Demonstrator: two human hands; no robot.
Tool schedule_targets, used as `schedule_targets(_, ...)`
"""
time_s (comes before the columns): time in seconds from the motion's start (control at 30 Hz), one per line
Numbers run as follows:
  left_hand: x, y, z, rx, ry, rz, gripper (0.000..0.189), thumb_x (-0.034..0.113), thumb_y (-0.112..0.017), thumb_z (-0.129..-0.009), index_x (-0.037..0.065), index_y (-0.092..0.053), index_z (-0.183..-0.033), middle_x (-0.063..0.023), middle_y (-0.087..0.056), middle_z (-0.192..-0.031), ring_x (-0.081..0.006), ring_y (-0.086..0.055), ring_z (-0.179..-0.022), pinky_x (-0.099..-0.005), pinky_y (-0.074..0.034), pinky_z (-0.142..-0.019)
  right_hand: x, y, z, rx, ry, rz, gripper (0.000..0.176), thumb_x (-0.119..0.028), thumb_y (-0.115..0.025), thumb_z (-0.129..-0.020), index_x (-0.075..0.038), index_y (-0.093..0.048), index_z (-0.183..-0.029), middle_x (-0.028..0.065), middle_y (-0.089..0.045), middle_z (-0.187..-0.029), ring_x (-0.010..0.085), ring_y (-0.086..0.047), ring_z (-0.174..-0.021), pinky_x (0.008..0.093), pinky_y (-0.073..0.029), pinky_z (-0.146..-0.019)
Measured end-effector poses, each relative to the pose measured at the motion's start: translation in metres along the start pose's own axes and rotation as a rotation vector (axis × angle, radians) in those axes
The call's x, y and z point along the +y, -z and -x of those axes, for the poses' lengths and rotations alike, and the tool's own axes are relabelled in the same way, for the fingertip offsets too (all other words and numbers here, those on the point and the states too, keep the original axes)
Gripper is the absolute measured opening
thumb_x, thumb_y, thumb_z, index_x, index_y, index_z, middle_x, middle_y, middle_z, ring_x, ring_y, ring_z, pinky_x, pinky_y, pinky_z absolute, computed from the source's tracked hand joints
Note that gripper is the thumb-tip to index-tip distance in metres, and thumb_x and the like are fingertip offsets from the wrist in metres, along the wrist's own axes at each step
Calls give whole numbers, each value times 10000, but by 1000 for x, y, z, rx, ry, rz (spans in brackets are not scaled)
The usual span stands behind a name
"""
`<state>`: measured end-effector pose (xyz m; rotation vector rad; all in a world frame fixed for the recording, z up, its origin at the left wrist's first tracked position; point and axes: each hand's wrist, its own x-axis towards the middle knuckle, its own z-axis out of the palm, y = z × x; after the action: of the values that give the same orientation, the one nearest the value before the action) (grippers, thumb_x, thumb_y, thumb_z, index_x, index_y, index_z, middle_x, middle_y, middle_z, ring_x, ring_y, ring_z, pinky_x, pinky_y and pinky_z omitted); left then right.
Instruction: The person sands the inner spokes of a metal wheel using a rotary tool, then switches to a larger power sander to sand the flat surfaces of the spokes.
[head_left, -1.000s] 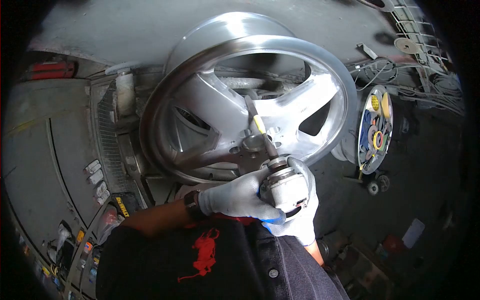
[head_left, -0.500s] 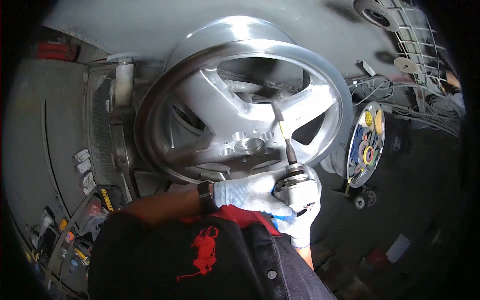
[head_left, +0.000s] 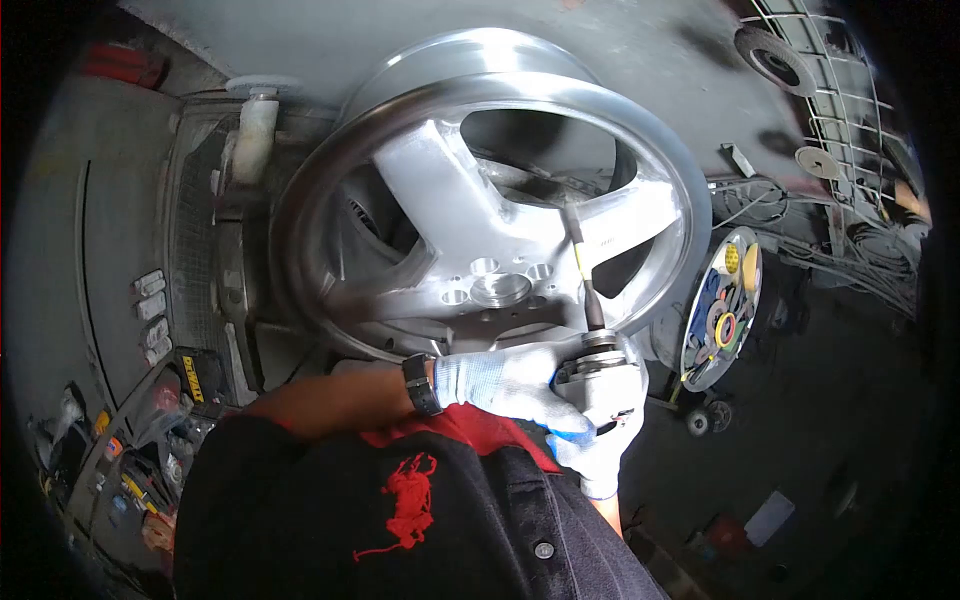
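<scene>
A silver alloy wheel (head_left: 440, 190) with broad spokes fills the middle, its face tilted toward me. Both my hands wear white gloves with blue edging and are closed around a power grinder (head_left: 597, 385). My left hand (head_left: 515, 388) wraps its near side from the left, a dark watch at the wrist. My right hand (head_left: 615, 445) grips the tool's body from below and the right. A long dark shaft (head_left: 583, 265) with a yellow band runs from the grinder up to the wheel. Its tip meets the right spoke near the inner edge of the window.
At right stands another wheel (head_left: 690, 345) holding tape rolls and discs. A wire rack (head_left: 845, 110) with round abrasive wheels hangs above it, cables below. On the left are a white pipe (head_left: 255, 140), a yellow DeWalt-marked item (head_left: 192, 378) and cluttered supplies (head_left: 130, 480).
My view has shifted slightly, so the surroundings sit differently in frame. The grinder and both hands appear a little farther right and lower, with the shaft tip still at the right spoke.
</scene>
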<state>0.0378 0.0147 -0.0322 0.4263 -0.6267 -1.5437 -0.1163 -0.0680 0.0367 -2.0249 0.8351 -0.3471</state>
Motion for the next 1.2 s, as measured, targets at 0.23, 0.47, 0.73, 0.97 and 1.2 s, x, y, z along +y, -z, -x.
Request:
schedule_targets(0.23, 12, 3, 20, 50, 46, -94, 760, 125, -828, -769, 12, -406, -1392, -90, -597, -1247, -156, -572, -1124, -330, -496, -981, -6, -15, 3, -30, -12, 2, 1036, -394, -876, -627, 80, -393, -1412, 230, -537, -1327, 308, -587, -1186, 405, -451, -1032)
schedule_targets(0.47, 19, -4, 36, 123, 47, 2, 704, 154, -817, -786, 29, -450, -1374, -72, -583, -1265, -157, -534, -1182, -347, -448, -1034, -19, -27, -5, -81, 79, -48, 895, -293, -827, -709, 72, -391, -1401, 186, -584, -1263, 251, -612, -1123, 386, -481, -994)
schedule_targets(0.73, 11, 0, 15, 45, 81, -30, 749, 141, -834, -770, 30, -432, -1391, -68, -576, -1279, -156, -533, -1186, -335, -457, -1027, -17, -6, -5, -59, 52, 64, 1043, -386, -873, -596, 74, -406, -1407, 213, -568, -1293, 292, -601, -1162, 392, -450, -1027)
schedule_targets(0.97, 17, -1, -24, -14, -41, -144, 635, 169, -809, -801, 24, -463, -1313, -72, -622, -1123, -151, -569, -1048, -320, -495, -938, -20, 15, -12, 217, -370, -89, 998, -386, -837, -630, 50, -407, -1417, 192, -597, -1253, 269, -615, -1128, 386, -459, -1016)
schedule_targets(1.2, 17, 5, -33, -50, 34, -59, 701, 177, -814, -801, 24, -436, -1371, -68, -615, -1147, -150, -563, -1080, -306, -487, -952, -34, 12, -18, 127, -182, 12, 765, -278, -686, -833, 7, -358, -1462, 199, -636, -1139, 239, -681, -935, 365, -571, -835)
